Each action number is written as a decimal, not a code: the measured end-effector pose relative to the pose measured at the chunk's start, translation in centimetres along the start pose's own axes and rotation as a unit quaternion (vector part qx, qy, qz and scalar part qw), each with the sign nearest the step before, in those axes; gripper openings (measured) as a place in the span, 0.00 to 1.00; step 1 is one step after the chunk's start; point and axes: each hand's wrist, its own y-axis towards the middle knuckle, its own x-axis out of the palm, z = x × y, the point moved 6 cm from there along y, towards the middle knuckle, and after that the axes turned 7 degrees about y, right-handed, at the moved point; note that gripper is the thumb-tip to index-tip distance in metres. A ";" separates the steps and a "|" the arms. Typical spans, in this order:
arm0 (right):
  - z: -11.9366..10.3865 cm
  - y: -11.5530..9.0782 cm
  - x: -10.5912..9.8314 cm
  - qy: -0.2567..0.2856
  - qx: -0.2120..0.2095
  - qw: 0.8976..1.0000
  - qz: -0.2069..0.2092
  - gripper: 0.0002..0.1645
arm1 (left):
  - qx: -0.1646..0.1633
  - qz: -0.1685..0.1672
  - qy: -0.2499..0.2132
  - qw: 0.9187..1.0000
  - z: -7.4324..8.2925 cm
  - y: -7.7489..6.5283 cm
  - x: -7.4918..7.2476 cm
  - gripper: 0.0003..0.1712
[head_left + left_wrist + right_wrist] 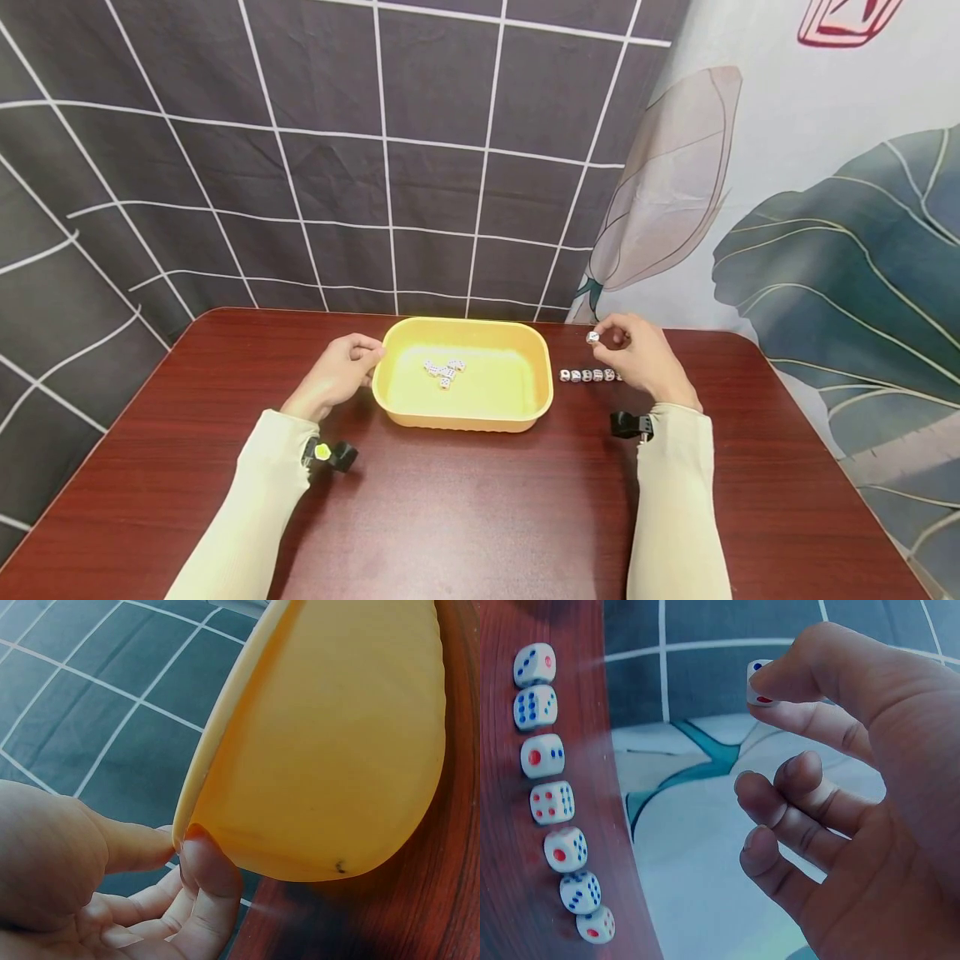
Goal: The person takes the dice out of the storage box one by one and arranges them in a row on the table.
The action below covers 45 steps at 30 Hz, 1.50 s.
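A yellow plastic tub (461, 422) sits on the table, and my left hand (333, 375) pinches its left rim between thumb and finger. The left wrist view shows the thumb and finger on either side of the tub's edge (322, 750). Several white dice (446, 382) lie in a loose cluster inside the tub, left of its middle. My right hand (639, 358) holds one white die (754, 684) between thumb and index finger, raised above the table; its other fingers are loosely bent. Beneath it, several dice (553, 802) with red and blue pips stand in a row.
The reddish-brown wooden table (480, 517) reaches back to a dark cloth with white grid lines (435, 183). On the right hangs a pale curtain with a large leaf print (847, 250). Black straps (630, 424) sit around both wrists.
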 end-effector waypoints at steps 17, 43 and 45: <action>3.0 -1.5 -1.9 -0.019 0.033 0.999 0.027 0.08 | -0.005 -0.003 0.000 1.000 0.0 0.1 0.0 0.18; 7.9 -2.9 -2.8 -0.034 0.082 0.995 0.037 0.10 | -0.006 -0.005 -0.003 1.000 0.1 0.0 0.0 0.18; 8.2 -2.9 -2.7 -0.039 0.090 0.995 0.034 0.10 | -0.006 -0.004 -0.001 1.000 0.1 0.0 0.0 0.18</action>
